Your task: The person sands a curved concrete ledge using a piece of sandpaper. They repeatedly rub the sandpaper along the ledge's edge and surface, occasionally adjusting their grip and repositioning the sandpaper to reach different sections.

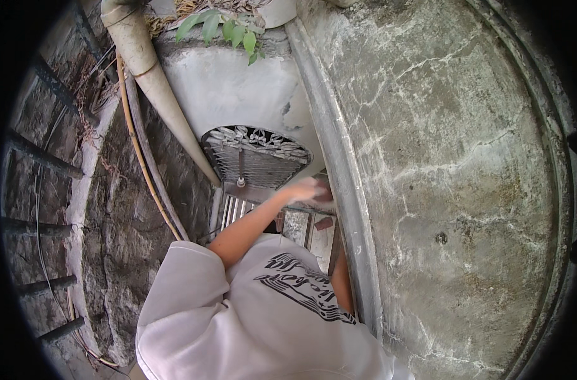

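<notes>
My left arm reaches across from the sleeve of a white shirt [193,304], toward the narrow gap beside the right-hand wall. At its end my left hand [306,189] is smeared by motion. Its fingers seem closed over a reddish-brown piece [324,190], whose kind I cannot make out. Just below lies a small reddish block [324,223], apart from the hand, on a pale surface [322,237]. Of my right arm [342,278] only a strip shows, between the shirt and the wall; that hand is hidden.
A cracked concrete wall [453,190] with a grey ledge [339,145] rises close on the right. Ahead is a metal grille [256,161] in a whitewashed wall [237,88]. A thick pipe [155,82], a rough stone wall [123,253] and dark bars [44,152] line the left. Leaves [228,30] hang above.
</notes>
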The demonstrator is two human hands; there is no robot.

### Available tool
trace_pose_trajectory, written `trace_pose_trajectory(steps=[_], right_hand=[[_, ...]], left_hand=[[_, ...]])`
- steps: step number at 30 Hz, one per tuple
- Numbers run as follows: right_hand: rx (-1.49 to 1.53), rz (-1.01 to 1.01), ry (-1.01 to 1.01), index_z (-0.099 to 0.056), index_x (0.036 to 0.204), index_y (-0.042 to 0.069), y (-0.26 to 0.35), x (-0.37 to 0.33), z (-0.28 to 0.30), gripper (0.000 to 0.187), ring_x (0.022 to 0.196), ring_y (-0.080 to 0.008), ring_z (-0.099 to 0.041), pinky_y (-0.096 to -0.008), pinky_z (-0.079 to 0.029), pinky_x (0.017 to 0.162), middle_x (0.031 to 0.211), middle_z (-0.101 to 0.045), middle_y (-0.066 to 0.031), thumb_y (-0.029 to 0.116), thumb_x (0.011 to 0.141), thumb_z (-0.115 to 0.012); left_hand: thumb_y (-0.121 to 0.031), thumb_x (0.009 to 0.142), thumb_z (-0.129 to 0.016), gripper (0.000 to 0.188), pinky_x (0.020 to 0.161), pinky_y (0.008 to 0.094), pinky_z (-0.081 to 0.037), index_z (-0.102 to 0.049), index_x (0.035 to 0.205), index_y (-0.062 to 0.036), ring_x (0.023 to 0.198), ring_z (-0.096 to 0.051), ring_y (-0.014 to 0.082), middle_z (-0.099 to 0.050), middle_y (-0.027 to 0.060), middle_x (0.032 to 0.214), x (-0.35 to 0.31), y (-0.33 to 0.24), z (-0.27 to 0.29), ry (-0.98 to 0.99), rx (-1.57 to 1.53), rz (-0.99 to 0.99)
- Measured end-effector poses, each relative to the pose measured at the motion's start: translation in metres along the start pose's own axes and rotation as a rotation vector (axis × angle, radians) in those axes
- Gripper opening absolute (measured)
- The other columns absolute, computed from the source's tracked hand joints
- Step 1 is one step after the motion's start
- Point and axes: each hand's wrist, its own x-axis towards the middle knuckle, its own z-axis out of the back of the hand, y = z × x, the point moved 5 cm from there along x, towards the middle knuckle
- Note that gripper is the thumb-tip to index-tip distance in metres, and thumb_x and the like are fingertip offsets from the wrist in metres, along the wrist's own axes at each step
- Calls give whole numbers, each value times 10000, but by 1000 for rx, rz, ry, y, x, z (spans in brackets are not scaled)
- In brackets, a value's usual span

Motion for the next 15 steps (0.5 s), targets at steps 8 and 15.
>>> trace_pose_trajectory(steps=[8,15], right_hand=[[50,115,-43,-544,1323,15,30,4,-9,381,1182,-235,-577,-381,-443,1007,1274,-615,-120,227,1010,-498],[41,138,-96,-544,1322,13,33,-1,-8,378,1191,-235,-573,-380,-437,1015,1284,-610,-123,222,1010,-498]], left_hand=[[-237,1019,-444,390,925,344,-466,-577,1323,-34,1065,-656,296,-695,171,1141,-65,-112,120,-1187,92,-949],[-251,1018,-437,448,919,464,-475,-516,1320,71,1007,-643,409,-664,280,1040,-43,-252,88,-907,92,-579]])
